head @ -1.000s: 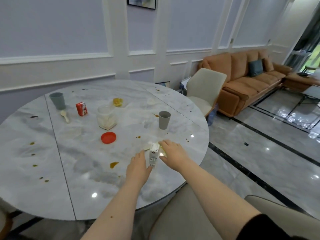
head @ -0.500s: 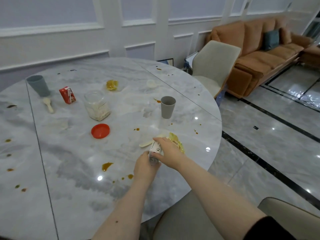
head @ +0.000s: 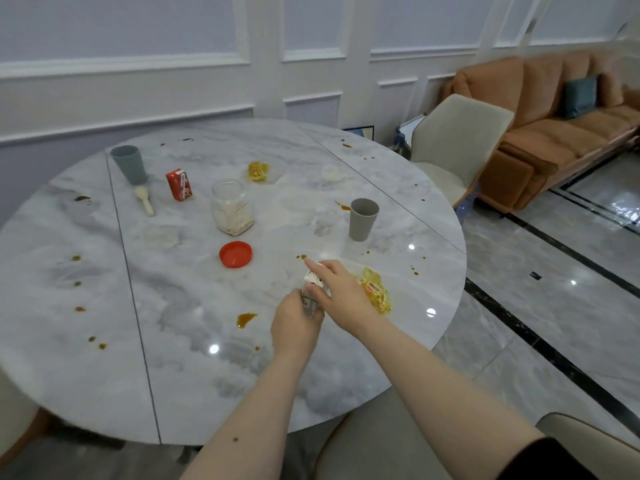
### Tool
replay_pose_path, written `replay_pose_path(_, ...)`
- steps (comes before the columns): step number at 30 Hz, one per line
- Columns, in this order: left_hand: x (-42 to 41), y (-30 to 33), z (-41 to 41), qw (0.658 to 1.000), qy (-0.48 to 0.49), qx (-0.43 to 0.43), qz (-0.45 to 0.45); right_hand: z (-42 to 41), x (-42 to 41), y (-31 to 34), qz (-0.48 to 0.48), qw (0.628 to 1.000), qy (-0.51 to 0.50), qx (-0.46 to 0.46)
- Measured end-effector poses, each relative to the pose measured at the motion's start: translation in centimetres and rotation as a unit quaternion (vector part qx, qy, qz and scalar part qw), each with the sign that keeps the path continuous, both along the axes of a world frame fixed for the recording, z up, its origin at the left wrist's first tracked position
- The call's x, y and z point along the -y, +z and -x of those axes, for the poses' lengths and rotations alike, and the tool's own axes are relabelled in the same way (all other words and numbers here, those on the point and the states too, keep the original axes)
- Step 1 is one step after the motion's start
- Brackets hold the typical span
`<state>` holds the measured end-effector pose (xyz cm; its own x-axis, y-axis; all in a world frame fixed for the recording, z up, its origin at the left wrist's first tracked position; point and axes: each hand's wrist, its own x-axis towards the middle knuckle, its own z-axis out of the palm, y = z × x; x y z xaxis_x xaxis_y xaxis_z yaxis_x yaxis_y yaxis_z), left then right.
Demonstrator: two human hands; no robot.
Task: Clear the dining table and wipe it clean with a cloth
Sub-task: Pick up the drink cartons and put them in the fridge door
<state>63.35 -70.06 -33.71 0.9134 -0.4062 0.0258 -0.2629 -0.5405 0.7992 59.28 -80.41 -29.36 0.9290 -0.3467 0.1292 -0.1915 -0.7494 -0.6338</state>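
Fingers of both our hands meet on one small white carton (head: 314, 279) near the front right edge of the surface (head: 104, 375). Our left hand (head: 294, 329) curls round its lower end from the near side, and our right hand (head: 341, 294) lies over its upper end, fingers bent down along it, the index reaching past the top. Between them little of the carton shows, so we cannot tell whether it stands on the marble or is already lifted clear.

Its long axis runs away from us and slightly left, from the left palm up toward the right fingertips. That matters, we judge, because one hand must end up carrying it: the left already wraps the base, so the right could let go.

Just to the right of the right hand, touching or nearly touching its outer edge, lies a crumpled yellow wrapper (head: 377, 294). The right hand is the nearer one to it by far, and would only need to shift sideways.

Farther off stand a grey cup (head: 362, 219), a red lid (head: 236, 254), an open jar (head: 232, 207), a red carton (head: 179, 184) and a blue-grey cup (head: 129, 164) with a spoon (head: 144, 199) beside it. Brown spills dot the marble, one blot (head: 246, 319) just left of our left hand. We see no cloth.
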Motion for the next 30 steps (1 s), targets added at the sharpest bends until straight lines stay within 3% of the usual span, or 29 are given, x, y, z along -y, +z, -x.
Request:
replay_pose_path(8,-11.4,4.7,-4.6,0.996,0.06,0.005,0.06,-6.3,-10.7,5.0,0.042,0.997,0.059,0.042)
replay_pose_path(15,-27.5,6.7,-10.2,0.989,0.065,-0.004,0.134,-12.2,-25.3,7.8,0.048,0.992,0.113,0.038)
replay_pose_path(22,-42.6,8.1,-15.9,0.992,0.036,-0.056,0.106,-19.1,-41.5,10.4,0.094,0.994,0.057,-0.006)
replay_pose_path(30,-47.3,7.9,-20.8,0.989,0.107,0.002,0.103,-24.8,-49.0,12.3,0.127,0.991,-0.045,0.01)
